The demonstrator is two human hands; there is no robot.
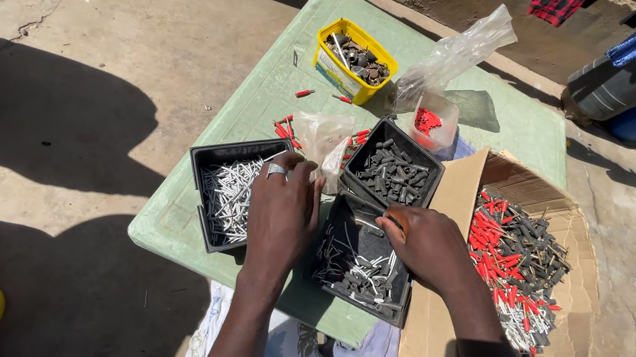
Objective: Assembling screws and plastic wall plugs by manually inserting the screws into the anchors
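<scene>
Harsh sunlight, hard dark shadows, sharp focus

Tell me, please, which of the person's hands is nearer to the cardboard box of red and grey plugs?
Right. The right hand is over the black tray of mixed pieces, right beside the cardboard box; the left hand lies farther off, between the two trays.

Trays, tubs and bags, counted

We count three black trays, one yellow tub, one cardboard box, two clear plastic bags and one small clear cup; the loose red, grey and silver pieces are too many for us to number.
</scene>
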